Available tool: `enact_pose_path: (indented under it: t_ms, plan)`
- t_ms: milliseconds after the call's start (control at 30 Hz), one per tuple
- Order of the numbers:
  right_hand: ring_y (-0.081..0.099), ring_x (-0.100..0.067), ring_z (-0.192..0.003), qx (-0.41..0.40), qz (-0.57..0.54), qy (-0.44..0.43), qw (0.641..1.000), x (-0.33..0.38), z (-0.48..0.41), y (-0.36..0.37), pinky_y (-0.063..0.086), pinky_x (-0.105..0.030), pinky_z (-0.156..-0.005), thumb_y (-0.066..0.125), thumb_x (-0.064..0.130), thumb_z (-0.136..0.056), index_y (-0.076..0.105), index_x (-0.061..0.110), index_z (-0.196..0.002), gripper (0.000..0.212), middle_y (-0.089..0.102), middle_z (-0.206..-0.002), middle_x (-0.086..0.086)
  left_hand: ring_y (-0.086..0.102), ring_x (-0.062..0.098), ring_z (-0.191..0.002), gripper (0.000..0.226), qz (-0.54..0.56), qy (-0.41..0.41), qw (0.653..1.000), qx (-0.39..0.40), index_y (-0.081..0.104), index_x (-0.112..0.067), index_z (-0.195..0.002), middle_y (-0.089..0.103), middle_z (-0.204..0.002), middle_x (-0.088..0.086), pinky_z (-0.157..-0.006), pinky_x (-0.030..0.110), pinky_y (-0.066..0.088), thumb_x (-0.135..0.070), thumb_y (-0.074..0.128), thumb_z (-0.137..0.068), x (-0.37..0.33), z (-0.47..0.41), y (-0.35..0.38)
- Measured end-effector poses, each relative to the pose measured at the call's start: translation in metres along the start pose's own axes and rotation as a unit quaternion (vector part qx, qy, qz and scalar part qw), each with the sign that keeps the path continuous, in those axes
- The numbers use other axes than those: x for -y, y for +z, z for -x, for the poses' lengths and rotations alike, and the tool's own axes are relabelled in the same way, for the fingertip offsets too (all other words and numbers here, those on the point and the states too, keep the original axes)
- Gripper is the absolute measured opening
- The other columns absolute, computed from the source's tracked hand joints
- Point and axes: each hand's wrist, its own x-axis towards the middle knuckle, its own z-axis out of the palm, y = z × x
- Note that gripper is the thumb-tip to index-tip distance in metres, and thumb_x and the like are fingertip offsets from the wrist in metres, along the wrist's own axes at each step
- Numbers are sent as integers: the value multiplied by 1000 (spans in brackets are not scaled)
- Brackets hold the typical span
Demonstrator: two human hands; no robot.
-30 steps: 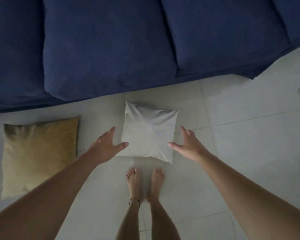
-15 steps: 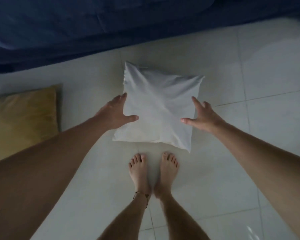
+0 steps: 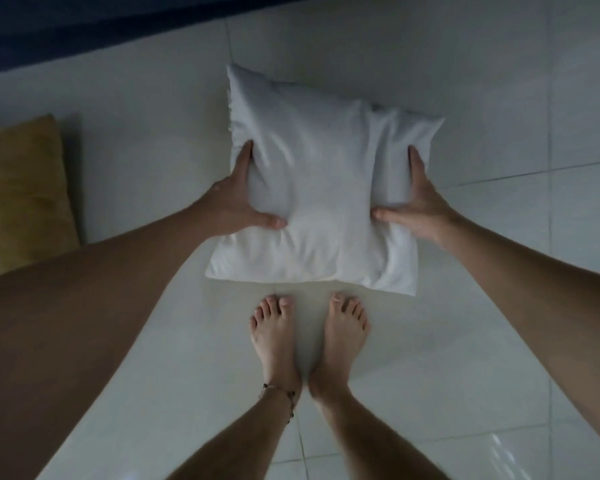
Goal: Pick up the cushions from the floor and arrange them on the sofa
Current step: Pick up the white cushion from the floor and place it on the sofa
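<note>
A white square cushion (image 3: 319,188) lies on the pale tiled floor just ahead of my bare feet. My left hand (image 3: 238,199) grips its left edge, thumb pressed into the top and fingers along the side. On the opposite edge, my right hand (image 3: 416,202) squeezes the cushion the same way. The fabric is dented under both thumbs. A mustard-yellow cushion (image 3: 21,192) lies on the floor at the far left, partly hidden by my left forearm. Only the dark blue base of the sofa (image 3: 84,26) shows, along the top left.
My two bare feet (image 3: 309,337) stand close together right behind the white cushion. Glossy white floor tiles (image 3: 499,98) stretch to the right and behind me.
I have bent lower, so the cushion looks larger and the sofa has slid up out of view. Both hands went from hovering beside the white cushion to gripping its edges.
</note>
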Motion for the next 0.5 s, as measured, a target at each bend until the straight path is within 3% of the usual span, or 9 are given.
enact_pose_path:
  t_ms: [233, 500]
  plan:
    - [36, -36, -143, 23, 52, 16, 998, 83, 131, -71, 31, -40, -115, 82, 24, -79, -9, 35, -160, 122, 20, -162, -17, 43, 33, -142, 153, -7, 8, 1000, 4, -17, -40, -160, 37, -162, 9, -99, 29, 34, -58, 94, -57, -87, 133, -52]
    - [37, -33, -143, 7, 72, -34, 997, 183, 294, -177, 31, -38, -115, 83, 25, -79, -10, 33, -160, 124, 23, -162, -14, 40, 35, -142, 151, 14, 22, 999, -35, -17, -44, -158, 35, -161, 8, -96, 35, 33, -56, 95, -58, -179, 312, -135]
